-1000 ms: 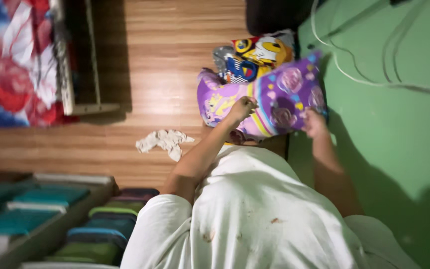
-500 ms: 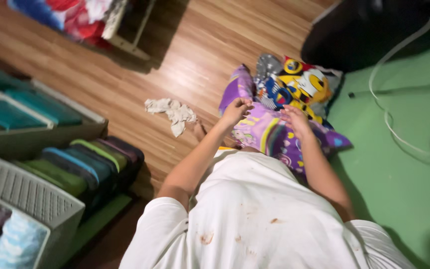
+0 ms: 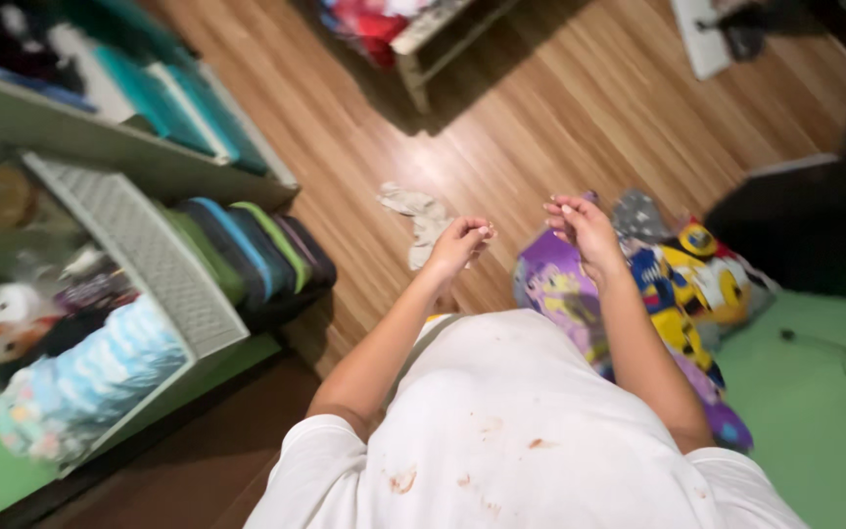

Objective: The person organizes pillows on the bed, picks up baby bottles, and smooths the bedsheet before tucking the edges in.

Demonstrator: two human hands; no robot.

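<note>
Both hands empty, my left hand [image 3: 459, 241] loosely curled, right hand [image 3: 580, 223] half-open above the purple cartoon-print cushion [image 3: 558, 294] on the wooden floor [image 3: 540, 108]; next, reach down and regrip.

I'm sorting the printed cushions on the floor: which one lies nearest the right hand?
The purple printed cushion, directly below the right hand; the yellow-and-blue printed cushion lies farther out, towards the green mat.

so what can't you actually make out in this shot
- Head view: purple bag is partly hidden behind the right arm and white shirt.
- Basket contents are blurred.
- Left hand is curled, its palm hidden.
- Right hand looks empty.
</note>
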